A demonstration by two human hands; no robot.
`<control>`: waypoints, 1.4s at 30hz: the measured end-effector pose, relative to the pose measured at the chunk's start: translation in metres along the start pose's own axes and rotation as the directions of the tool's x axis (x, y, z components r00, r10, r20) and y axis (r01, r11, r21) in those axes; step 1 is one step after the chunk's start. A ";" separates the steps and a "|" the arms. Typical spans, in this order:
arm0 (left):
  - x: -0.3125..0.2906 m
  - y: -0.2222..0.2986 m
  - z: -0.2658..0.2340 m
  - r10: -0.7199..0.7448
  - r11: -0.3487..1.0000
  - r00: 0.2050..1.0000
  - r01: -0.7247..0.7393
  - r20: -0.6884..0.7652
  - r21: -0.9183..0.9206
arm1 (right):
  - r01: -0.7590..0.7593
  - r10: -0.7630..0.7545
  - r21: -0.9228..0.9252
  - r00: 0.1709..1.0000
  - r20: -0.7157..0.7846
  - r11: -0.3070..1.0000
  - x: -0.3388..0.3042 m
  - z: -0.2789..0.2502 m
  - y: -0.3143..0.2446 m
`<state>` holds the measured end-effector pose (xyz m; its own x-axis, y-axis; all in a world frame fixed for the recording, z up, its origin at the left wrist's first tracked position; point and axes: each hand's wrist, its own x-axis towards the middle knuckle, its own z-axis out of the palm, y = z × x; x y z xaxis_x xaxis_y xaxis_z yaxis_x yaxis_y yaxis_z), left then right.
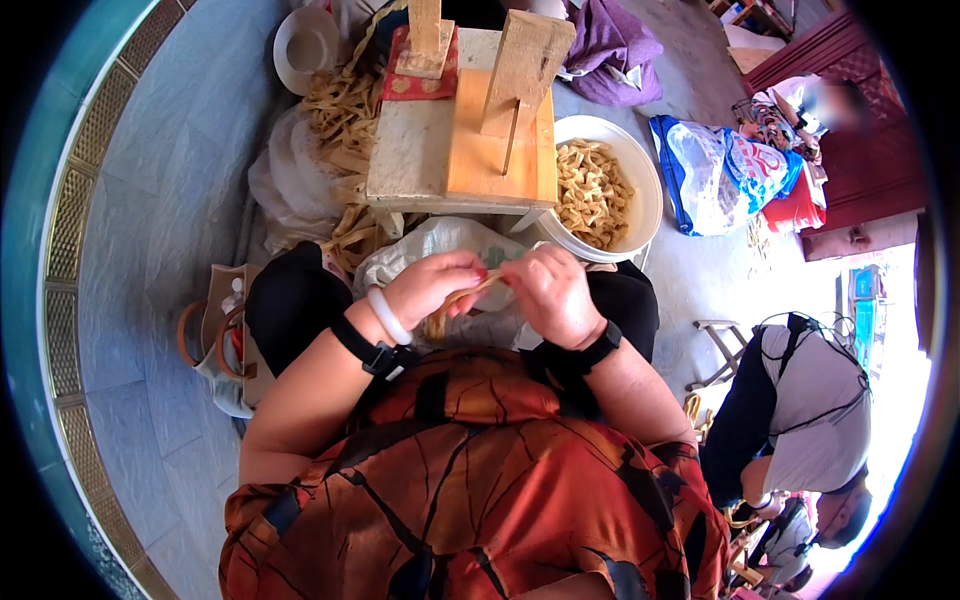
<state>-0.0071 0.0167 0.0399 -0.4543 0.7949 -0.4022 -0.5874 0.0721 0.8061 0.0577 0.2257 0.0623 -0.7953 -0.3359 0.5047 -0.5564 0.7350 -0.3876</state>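
Above my lap, my left hand [440,285] and my right hand [552,292] come close together with fingers closed on a thin tan strip [482,287]. The strip runs between the fingertips of both hands; part of it is hidden by them. More tan material [436,324] hangs below my left hand. Just ahead stands a low table [410,165] with a wooden board [475,172] on it. The board carries an upright wood block [528,65] and a thin stick [512,140]. To its right, a white bucket [649,190] holds many knotted tan pieces [595,195].
Loose tan strips [340,110] lie piled left of the table, near a pale bowl [304,50] and clear plastic [290,175]. A bag with brown handles [228,330] stands by my left knee. Purple cloth [612,50] lies beyond the bucket. At right, another person [815,400] bends over.
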 end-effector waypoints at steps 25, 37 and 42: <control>0.016 -0.050 0.000 0.453 0.650 0.885 -0.412 0.110 0.638 | -0.572 0.586 0.778 0.547 0.598 -0.259 -0.054 0.059 0.009; 0.020 -0.071 -0.005 0.256 0.967 0.953 -0.251 -0.165 0.053 | -0.333 0.355 0.185 0.930 -0.099 0.925 -0.024 0.045 -0.026; 0.018 -0.069 -0.002 0.258 0.908 0.966 -0.251 -0.026 -0.337 | -0.352 0.394 0.313 0.916 -0.081 0.882 -0.031 0.041 -0.016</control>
<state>0.0243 0.0247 -0.0234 -0.6076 0.7706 -0.1921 -0.6444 -0.3370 0.6865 0.0815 0.1997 0.0211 -0.9278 0.0293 0.3719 -0.2866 0.5821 -0.7609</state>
